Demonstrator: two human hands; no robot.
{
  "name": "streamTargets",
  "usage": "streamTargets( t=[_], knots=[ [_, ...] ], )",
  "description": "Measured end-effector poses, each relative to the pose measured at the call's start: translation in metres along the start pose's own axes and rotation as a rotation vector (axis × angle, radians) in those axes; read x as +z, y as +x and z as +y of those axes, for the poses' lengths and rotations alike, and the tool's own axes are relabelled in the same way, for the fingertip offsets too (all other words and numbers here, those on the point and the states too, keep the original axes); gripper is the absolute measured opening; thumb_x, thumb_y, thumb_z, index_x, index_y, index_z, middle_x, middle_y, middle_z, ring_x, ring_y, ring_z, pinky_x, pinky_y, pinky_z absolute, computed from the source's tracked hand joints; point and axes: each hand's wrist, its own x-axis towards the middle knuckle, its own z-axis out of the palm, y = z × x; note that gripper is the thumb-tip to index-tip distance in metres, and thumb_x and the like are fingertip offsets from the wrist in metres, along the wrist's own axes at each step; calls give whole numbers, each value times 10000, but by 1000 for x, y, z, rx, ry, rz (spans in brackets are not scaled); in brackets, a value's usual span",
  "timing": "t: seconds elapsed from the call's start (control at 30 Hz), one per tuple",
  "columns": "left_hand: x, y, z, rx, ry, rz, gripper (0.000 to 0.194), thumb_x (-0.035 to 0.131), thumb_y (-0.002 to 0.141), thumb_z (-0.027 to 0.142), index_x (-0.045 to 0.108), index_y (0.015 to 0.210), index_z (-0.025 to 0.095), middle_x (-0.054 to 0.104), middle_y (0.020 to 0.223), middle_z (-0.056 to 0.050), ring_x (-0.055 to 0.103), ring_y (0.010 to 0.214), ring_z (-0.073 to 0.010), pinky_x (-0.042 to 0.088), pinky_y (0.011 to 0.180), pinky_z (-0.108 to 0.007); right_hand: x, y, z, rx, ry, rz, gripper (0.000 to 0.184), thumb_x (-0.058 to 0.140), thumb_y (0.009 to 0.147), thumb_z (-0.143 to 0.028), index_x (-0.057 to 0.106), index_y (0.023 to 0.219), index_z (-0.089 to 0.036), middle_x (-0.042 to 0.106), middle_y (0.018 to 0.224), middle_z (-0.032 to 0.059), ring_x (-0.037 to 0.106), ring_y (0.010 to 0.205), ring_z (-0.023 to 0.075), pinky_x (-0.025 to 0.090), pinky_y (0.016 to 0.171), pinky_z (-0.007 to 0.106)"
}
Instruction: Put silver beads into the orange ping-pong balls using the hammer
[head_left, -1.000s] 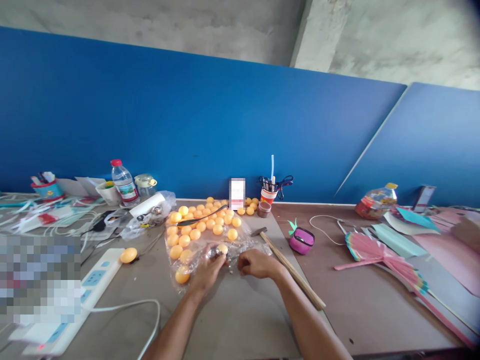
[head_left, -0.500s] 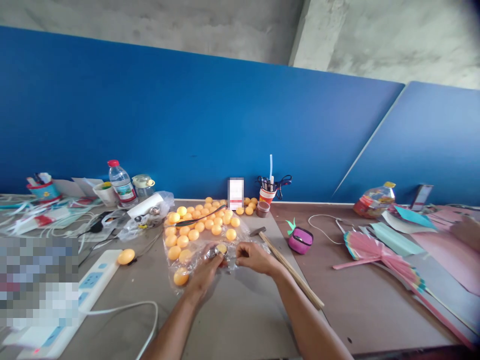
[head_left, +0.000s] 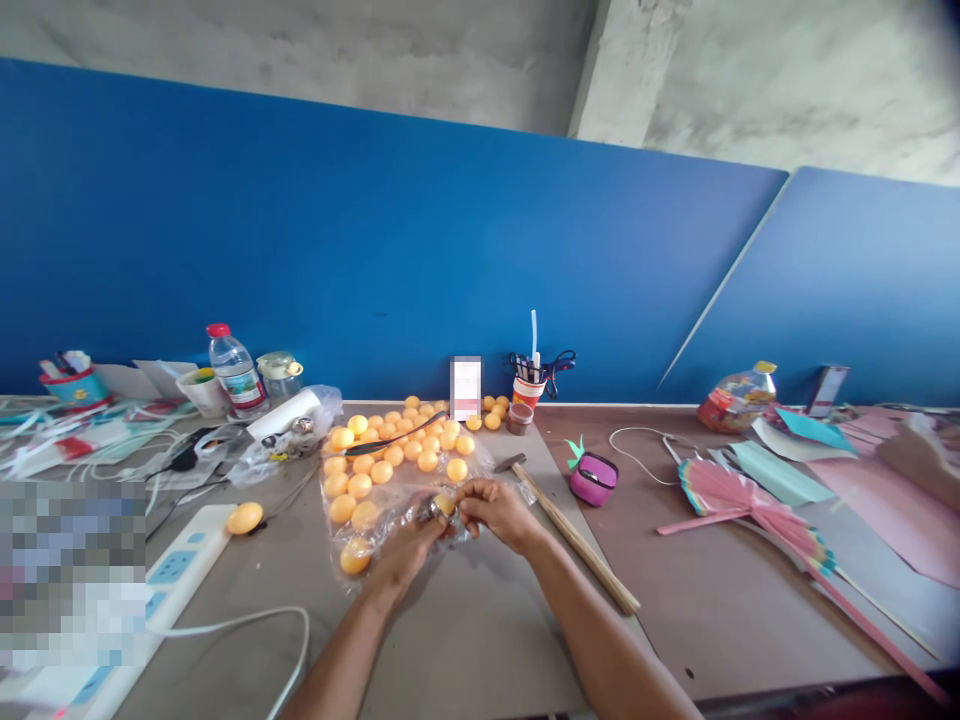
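While both forearms reach in from the lower edge, the left hand (head_left: 409,545) and the right hand (head_left: 495,510) meet at the near edge of a crinkled clear plastic sheet (head_left: 390,500) spread on the brown table (head_left: 465,640). Between their fingertips sits one small orange ping-pong ball (head_left: 444,503), pinched from the left by the left hand's curled fingers and from the right by the right hand's thumb and forefinger; something small and shiny shows at the left fingers, too blurred to name. A loose heap of orange ping-pong balls (head_left: 397,445) covers the far part of the sheet, with a dark slim tool (head_left: 394,437) lying across it. Just right of the hands, a hammer with a long wooden handle (head_left: 574,535) lies slantwise, its metal head towards the balls. Beyond it sits a small magenta pouch (head_left: 592,478). On the left lie a white power strip (head_left: 161,585) with its cable and a single orange ball (head_left: 244,517) apart from the rest. A clear water bottle with a red cap (head_left: 232,370) stands against the blue partition (head_left: 375,230).
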Motion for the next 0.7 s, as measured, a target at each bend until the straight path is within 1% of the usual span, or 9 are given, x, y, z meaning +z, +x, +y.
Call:
streamTargets(
  t=[0.13, 0.23, 0.33, 0.43, 0.5, 0.6, 0.7],
  knots=[
    [-1, 1, -4, -12, -16, -14, 430, 640, 751, 381, 495, 1133, 246, 689, 933, -39, 666, 858, -224, 478, 823, -358, 2, 0, 1, -22, -33, 1, 104, 581, 663, -220, 569, 745, -157, 581, 566, -47, 479, 420, 68, 352, 462, 211],
    [0, 0, -3, 7, 35, 0, 434, 632, 743, 425, 520, 1119, 241, 695, 960, -57, 665, 872, -241, 482, 803, -360, 4, 0, 4, -27, -91, 29, 50, 526, 675, -174, 534, 724, -171, 568, 555, -52, 439, 421, 63, 324, 452, 204],
    [-1, 0, -2, 20, 74, 13, 448, 630, 737, 463, 530, 1112, 239, 689, 1001, -63, 666, 847, -240, 483, 777, -357, 6, -1, 5, -67, -173, 70, 72, 496, 690, -141, 550, 722, -177, 546, 552, -55, 392, 448, 66, 308, 463, 202],
    [-3, 2, -3, 20, 64, 12, 468, 625, 744, 460, 520, 1144, 241, 693, 962, -64, 667, 835, -245, 482, 767, -362, 8, -1, 2, -138, -266, 116, 95, 518, 687, -122, 594, 692, -178, 571, 609, -32, 459, 544, 93, 367, 535, 216],
    [-4, 3, -5, 8, 60, 13, 489, 624, 750, 459, 504, 1172, 242, 697, 899, -57, 666, 831, -250, 481, 763, -369, 9, -2, -2, -162, -296, 108, 109, 530, 678, -114, 618, 662, -177, 604, 655, -10, 519, 629, 121, 413, 605, 235],
    [-4, 3, -6, 12, 40, 1, 498, 638, 749, 449, 493, 1177, 239, 696, 870, -46, 665, 835, -245, 482, 769, -366, 12, -2, -5, -142, -278, 90, 119, 537, 666, -119, 641, 642, -172, 622, 688, 7, 553, 689, 144, 442, 668, 257],
    [-3, 3, -6, 16, 4, -5, 511, 655, 735, 449, 494, 1171, 236, 696, 890, -50, 668, 854, -250, 487, 786, -377, 13, -2, -3, -70, -229, 120, 105, 547, 649, -125, 644, 652, -166, 613, 680, 0, 537, 665, 133, 428, 651, 252]
  ],
)
